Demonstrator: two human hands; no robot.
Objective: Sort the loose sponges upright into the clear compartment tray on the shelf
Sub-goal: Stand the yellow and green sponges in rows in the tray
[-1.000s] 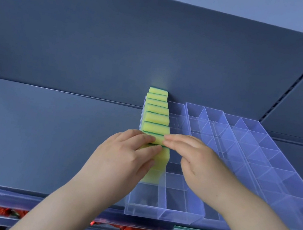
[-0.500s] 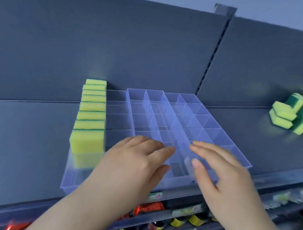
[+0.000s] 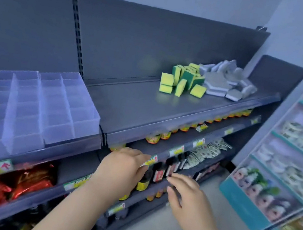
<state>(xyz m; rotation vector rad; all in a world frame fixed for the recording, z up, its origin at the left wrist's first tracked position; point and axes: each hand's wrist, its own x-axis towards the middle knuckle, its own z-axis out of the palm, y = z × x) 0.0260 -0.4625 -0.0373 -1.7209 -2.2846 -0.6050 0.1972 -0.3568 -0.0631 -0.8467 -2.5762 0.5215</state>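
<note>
loose yellow-green sponges (image 3: 184, 80) are heaped at the far right of the shelf (image 3: 137, 108), touching a pile of grey sponges (image 3: 228, 83). clear compartment tray (image 3: 27, 106) sits well apart at the left end. left hand (image 3: 123, 170) and right hand (image 3: 187, 193) hang out front, fingers loose, holding nothing.

tray (image 3: 33, 107): clear glossy plastic | shelf (image 3: 138, 104): matt grey metal | sponges (image 3: 182, 80): porous foam
</note>
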